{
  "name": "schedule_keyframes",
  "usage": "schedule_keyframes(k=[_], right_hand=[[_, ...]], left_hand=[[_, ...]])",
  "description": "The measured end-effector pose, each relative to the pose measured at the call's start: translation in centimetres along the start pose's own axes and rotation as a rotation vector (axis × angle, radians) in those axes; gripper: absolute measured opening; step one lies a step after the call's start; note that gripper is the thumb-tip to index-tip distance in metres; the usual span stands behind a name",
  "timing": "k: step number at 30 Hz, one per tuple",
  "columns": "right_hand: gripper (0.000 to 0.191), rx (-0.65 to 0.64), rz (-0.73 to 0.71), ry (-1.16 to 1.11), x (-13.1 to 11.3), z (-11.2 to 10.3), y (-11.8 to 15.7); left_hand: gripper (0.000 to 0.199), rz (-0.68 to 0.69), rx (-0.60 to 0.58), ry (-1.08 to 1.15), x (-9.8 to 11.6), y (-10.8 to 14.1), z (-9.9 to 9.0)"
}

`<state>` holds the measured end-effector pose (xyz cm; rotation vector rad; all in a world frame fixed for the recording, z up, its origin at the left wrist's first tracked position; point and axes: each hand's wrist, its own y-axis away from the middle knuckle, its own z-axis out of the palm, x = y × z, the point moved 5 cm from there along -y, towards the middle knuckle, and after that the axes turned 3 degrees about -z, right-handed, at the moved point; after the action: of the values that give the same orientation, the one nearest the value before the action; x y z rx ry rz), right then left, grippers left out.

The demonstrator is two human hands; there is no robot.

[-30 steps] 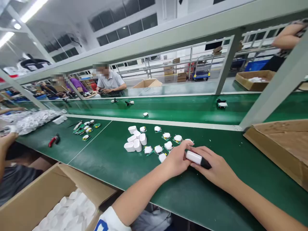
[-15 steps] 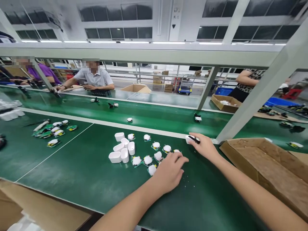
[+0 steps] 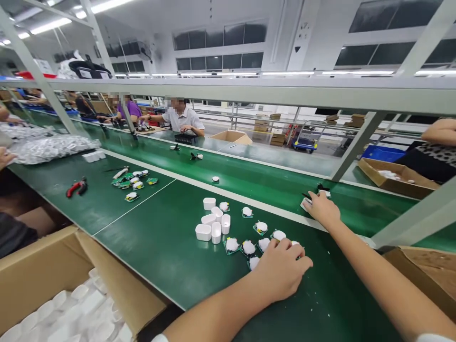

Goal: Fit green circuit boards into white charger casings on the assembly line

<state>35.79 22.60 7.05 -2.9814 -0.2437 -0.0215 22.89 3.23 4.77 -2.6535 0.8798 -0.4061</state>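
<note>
The person's left hand lay curled over a cluster of small green circuit boards topped with white caps, its fingers bent down onto them, though whether it had hold of one could not be told. The right hand, fingers spread, rested on a white piece at the far edge of the green conveyor belt, just beside a pale divider strip; its grip could not be told either. Just left of the boards stood a huddle of white oval plastic cups. Farther left lay red-handled pliers, and a cardboard box of white cups sat below the belt's edge. Across the line, a seated co-worker had both hands at a black tray.
</note>
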Motion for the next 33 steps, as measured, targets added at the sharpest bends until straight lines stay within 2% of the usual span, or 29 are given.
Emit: schedule_keyframes(k=[5,8,11,15,17,19,22,23,26,28,33], right_hand=[[0.038,-0.056,-0.28,-0.051,-2.4,-0.1,4.0],[0.045,-0.05,-0.373,-0.095,-2.4,-0.6,7.0],[0.044,-0.047,-0.405,-0.138,-1.3,-1.2,9.5],[0.044,-0.085,-0.407,-0.21,0.8,-1.2,10.8],[0.044,-0.095,-0.386,-0.244,1.3,-0.9,10.8],[0.04,-0.104,-0.358,-0.271,1.2,-0.5,10.6],[0.029,-0.151,-0.373,-0.324,-0.2,0.1,10.4],[0.032,-0.173,-0.389,-0.345,-0.9,0.2,10.4],[0.06,-0.242,-0.416,-0.416,-2.6,0.8,10.6],[0.065,-0.269,-0.411,-0.463,-3.4,1.1,10.8],[0.035,-0.251,-0.361,-0.612,-3.4,1.5,11.7]], left_hand=[[0.022,-0.092,-0.036,0.033,-0.3,-0.3,0.0],[0.024,-0.18,-0.061,0.052,-1.2,-0.6,-1.3],[0.029,-0.382,-0.095,0.084,-4.0,0.1,-4.0],[0.046,-0.677,-0.11,0.003,-9.5,3.3,-7.5],[0.052,-0.794,-0.134,-0.04,-11.7,4.9,-8.3],[0.053,-0.857,-0.173,-0.055,-13.2,5.9,-8.3],[0.047,-0.88,-0.241,-0.059,-14.2,6.0,-7.6],[0.044,-0.879,-0.258,-0.066,-14.3,5.9,-7.4],[0.037,-0.857,-0.288,-0.101,-14.4,5.3,-7.0],[0.037,-0.825,-0.29,-0.123,-14.4,5.0,-6.8],[0.037,-0.774,-0.213,-0.118,-14.0,4.5,-6.3]])
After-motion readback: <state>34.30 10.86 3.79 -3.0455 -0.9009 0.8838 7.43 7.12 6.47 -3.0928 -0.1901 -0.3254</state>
